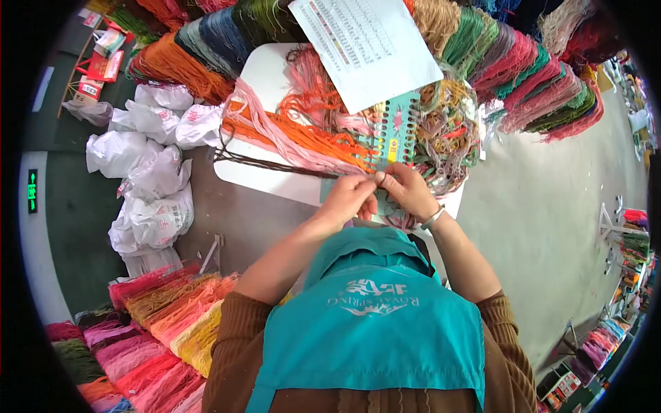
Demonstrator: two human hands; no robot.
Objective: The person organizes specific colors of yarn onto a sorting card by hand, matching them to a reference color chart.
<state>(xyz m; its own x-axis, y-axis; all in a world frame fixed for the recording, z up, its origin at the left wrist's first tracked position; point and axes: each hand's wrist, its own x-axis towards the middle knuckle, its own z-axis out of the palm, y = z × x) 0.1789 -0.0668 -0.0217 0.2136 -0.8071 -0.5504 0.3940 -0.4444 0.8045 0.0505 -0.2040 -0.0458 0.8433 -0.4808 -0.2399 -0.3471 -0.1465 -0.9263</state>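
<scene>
My left hand (348, 201) and my right hand (411, 195) meet at the near end of a teal card (396, 122) with rows of punched holes. The fingers of both are pinched together around thread ends, partly hidden by the fingers. From there, pink thread (275, 134), orange thread (310, 132) and dark brown thread (272, 164) stretch left across a white table (265, 63). Some orange strands pass at the card's left holes. Right of the card lies a tangled heap of multicoloured thread (446, 131). A bracelet circles my right wrist.
A printed sheet (365, 48) lies over the table's far side. Hanks of coloured thread (482, 45) hang behind it. White plastic bags (148, 165) are piled at left, above more thread bundles (162, 323). Grey floor (544, 199) shows at right.
</scene>
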